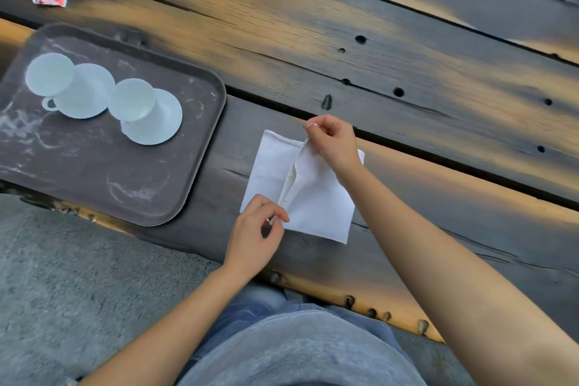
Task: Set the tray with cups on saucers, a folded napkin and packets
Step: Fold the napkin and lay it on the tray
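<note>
Left fingers (276, 215) on napkin (316, 204), near edge (right fingers (313, 128), far edge)

Just one view, head-worn wide-angle, tipped steeply down over the wearer's own chest (297, 354) at a dark weathered plank table (391, 50). Pretty close: the left hand (255, 238) and right hand (333, 142) pinching a white cloth napkin (316, 197) land mid-frame. Frame's rolled, planks run diagonally; grey concrete floor (62, 276) fills lower left.
</note>
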